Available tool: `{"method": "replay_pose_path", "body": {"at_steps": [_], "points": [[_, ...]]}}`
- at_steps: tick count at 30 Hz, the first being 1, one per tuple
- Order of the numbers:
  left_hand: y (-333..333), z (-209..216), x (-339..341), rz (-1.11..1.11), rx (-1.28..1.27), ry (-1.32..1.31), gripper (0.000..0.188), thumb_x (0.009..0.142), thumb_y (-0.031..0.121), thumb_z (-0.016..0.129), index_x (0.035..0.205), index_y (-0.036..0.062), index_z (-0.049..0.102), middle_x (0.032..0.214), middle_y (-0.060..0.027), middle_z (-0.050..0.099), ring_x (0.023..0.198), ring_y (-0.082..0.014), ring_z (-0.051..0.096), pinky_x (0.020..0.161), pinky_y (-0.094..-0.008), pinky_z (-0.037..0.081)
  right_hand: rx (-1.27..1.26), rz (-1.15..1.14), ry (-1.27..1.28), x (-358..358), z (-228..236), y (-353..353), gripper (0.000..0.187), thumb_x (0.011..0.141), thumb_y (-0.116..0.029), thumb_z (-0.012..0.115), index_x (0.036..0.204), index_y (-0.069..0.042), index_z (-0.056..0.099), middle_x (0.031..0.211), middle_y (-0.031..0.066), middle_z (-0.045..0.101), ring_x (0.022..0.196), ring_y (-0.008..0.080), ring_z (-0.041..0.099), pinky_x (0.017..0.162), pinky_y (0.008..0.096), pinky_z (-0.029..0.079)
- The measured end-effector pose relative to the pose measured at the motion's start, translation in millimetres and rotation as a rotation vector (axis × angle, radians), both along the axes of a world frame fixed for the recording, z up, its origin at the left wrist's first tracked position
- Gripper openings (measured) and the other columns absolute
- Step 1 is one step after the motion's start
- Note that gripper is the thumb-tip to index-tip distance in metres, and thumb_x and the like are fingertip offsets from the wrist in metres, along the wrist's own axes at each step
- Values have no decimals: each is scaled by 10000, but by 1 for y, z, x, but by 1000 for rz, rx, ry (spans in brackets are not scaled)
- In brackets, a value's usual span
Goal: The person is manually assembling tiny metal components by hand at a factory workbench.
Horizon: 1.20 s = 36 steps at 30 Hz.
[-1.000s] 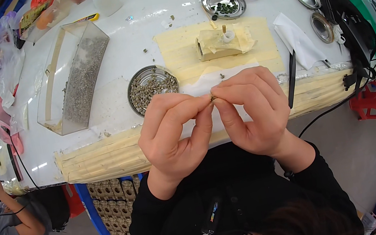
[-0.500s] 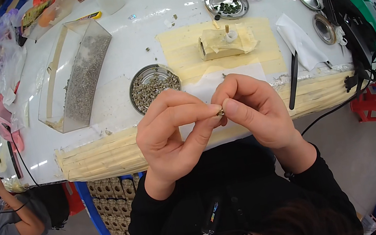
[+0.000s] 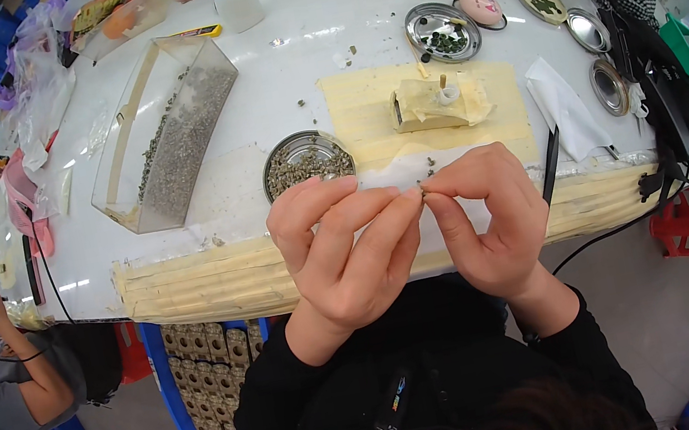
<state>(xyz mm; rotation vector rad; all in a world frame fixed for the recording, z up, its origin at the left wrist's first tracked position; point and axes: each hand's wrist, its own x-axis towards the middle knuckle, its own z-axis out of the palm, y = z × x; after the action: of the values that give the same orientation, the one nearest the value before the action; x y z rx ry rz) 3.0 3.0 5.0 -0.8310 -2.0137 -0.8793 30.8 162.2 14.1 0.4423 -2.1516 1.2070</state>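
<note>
My left hand [image 3: 341, 248] and my right hand [image 3: 493, 221] meet fingertip to fingertip just above the near edge of the white table [image 3: 313, 36]. Between the pinched thumbs and forefingers sits a tiny dark part [image 3: 424, 193], gripped from both sides. Right behind my left hand stands a round metal dish [image 3: 306, 162] full of small grey-green pieces. Past my right hand, a small tan block with a short upright peg [image 3: 433, 102] rests on a yellow mat [image 3: 363, 110].
A long clear box of grey granules [image 3: 170, 140] lies at the left. Several small metal dishes [image 3: 441, 30] and a white cloth [image 3: 560, 103] sit at the right, with a black cable [image 3: 553, 169]. Another person [image 3: 23, 377] sits at lower left; a red stool [image 3: 686, 219] stands at right.
Both hands stayed pinched together on the small part and shifted slightly; the fingers regripped it a little. Nothing on the table moved.
</note>
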Motion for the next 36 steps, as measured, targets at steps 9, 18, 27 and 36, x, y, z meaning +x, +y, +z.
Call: {"method": "replay_pose_path", "body": {"at_steps": [9,18,27,36], "points": [[-4,5,-10,-264,194,-210,275,630,27,809,880,122,741,867,16,663,907,-235,537,810,-372,435,-435,275,-458,5,1,3,46,915,-31,615,898,11,622,818,75,623,736,145,571,686,263,460],[1,2,-5,-49,26,-57,272,638,97,786,901,151,740,906,49,661,961,-202,553,936,-398,400,-275,160,-269,-3,-4,5,29,888,-26,626,873,-1,626,819,84,627,700,177,562,651,274,446],[-5,5,1,-102,-5,-99,328,655,127,807,957,239,746,945,74,663,979,-202,525,950,-414,393,-364,294,-303,-2,-5,10,38,878,-42,637,871,-6,630,818,83,641,707,208,562,661,294,440],[-10,4,6,-85,-2,-70,343,636,186,826,958,283,755,992,84,652,1057,-194,490,1016,-423,333,-500,500,-449,-4,-3,15,105,856,-73,711,868,-17,623,825,67,627,742,162,545,703,275,426]]}}
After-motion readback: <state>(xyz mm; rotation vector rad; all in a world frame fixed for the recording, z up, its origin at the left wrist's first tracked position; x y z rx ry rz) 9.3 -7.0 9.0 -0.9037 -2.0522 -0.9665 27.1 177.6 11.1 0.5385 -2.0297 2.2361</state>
